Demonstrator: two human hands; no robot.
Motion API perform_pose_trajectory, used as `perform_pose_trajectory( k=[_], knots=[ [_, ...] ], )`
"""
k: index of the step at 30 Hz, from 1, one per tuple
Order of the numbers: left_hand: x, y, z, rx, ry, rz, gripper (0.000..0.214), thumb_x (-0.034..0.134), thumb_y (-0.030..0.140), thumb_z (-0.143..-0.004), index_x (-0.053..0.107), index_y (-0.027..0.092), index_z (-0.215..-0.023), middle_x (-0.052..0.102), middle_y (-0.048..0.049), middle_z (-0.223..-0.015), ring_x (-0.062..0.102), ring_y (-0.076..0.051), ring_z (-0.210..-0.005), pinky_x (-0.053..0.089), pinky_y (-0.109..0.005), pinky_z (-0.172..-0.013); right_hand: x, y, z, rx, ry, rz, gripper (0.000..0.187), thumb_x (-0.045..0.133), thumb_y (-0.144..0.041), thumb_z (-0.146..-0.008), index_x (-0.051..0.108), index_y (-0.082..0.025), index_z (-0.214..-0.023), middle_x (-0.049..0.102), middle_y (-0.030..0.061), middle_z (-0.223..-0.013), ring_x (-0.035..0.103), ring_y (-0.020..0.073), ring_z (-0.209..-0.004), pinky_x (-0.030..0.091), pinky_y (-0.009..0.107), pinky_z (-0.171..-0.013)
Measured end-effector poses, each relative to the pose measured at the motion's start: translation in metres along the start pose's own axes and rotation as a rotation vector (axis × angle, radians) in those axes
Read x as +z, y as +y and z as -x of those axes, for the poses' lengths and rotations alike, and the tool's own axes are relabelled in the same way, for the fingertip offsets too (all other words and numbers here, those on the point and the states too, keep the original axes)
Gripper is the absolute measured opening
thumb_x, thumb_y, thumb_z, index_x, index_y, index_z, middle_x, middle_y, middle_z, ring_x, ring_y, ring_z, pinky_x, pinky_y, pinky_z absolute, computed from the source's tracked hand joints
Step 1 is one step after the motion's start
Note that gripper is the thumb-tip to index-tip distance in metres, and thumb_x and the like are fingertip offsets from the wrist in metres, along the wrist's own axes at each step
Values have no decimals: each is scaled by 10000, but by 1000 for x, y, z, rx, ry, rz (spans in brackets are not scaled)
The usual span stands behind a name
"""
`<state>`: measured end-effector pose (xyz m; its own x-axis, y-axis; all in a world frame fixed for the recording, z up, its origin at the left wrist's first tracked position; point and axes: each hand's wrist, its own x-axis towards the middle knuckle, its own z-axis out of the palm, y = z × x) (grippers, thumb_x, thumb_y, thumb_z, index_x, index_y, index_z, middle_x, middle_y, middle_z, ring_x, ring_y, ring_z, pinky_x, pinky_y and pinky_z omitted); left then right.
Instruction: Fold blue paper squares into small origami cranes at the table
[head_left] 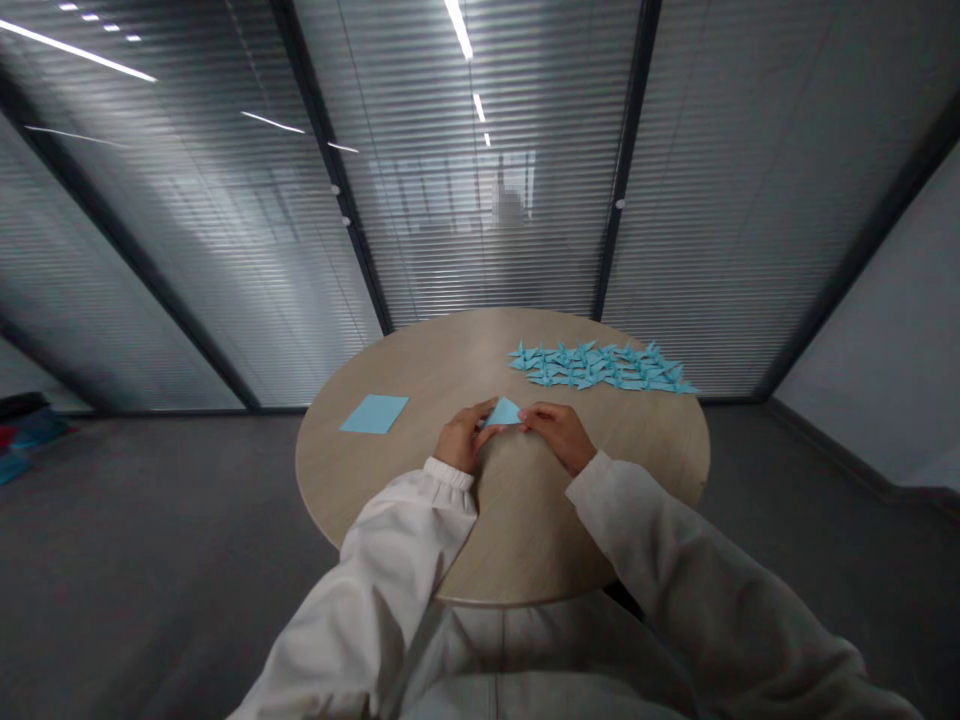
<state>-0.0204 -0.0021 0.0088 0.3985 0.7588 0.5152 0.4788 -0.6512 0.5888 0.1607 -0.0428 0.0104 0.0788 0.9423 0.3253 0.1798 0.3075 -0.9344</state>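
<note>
A small light-blue sheet of origami paper [504, 411], folded to a triangle, is held between my two hands over the middle of the table. My left hand [461, 437] grips its left side, thumb along the lower edge and fingers behind. The fingertips of my right hand [561, 432] pinch its right corner. Farther off to the right lie several folded blue paper cranes [592, 366] in close rows. Left of my left hand rests a flat blue paper square [374, 413], apart from both hands.
The round wooden table [517, 560] has its near edge right at my body. Behind it rises a glass wall with blinds [487, 250]. Dark and red-blue items [30, 430] sit at the far left, above the grey floor [187, 560].
</note>
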Motion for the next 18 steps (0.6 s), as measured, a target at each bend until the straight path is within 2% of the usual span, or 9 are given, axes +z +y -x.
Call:
perform_pose_trajectory(
  k=[5,10,14,18],
  knots=[
    [3,5,0,-110,-105,313,493,592,421,-738,563,141,-1144,678,-91,-919,632,-187,-800,492,-277,-696,-2,3,0,18,66,16,333,612,-470,-685,607,-147,-606,579,-12,-562,495,107,-524,364,226,-531],
    [7,6,-3,-223,-125,573,438,531,444,-753,599,111,-1030,662,-91,-840,623,-189,-756,491,-248,-558,-2,1,1,-9,101,22,367,607,-501,-687,568,-152,-577,537,-23,-536,459,93,-509,342,214,-506],
    [6,6,-5,-252,-63,602,393,547,475,-725,614,115,-868,621,-43,-698,585,-151,-637,484,-237,-535,-1,2,2,-32,73,42,364,593,-496,-700,561,-157,-573,533,-17,-532,468,99,-515,355,214,-498],
    [4,6,-6,-335,7,643,403,605,480,-670,592,119,-849,551,22,-584,505,-98,-508,469,-230,-518,0,7,3,-64,101,217,299,568,-454,-727,574,-168,-639,532,-18,-568,481,113,-539,399,229,-532]
  ],
)
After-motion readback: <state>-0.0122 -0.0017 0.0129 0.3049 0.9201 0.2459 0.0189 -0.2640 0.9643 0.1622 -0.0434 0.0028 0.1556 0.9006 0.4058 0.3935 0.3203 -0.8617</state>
